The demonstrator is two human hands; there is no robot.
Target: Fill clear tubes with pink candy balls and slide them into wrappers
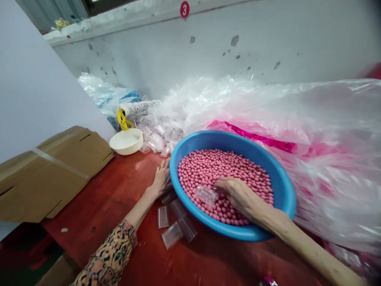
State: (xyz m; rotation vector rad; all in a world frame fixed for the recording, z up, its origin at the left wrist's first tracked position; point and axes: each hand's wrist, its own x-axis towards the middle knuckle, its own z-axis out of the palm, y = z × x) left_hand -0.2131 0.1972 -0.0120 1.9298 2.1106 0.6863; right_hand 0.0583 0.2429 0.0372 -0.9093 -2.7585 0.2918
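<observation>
A blue basin (232, 232) full of small pink balls (214, 167) stands on the red table. Inside it, my right hand (235, 194) is closed at one end of a small clear plastic box (206, 195), low over the balls; its thumb is hidden. My left hand (160, 177) lies beside the basin's left rim, fingers stretched out and partly blurred, over more clear boxes. Several such boxes, among them one clear box (172, 235) nearest me, are scattered on the table left of the basin.
A white round dish (126, 142) and a yellow strap (123, 120) sit at the back left, by a pile of clear plastic pieces (162, 133). Flattened cardboard (59, 171) lies left. Clear plastic bags (333, 159), some pinkish, crowd the back and right, before the wall (208, 51).
</observation>
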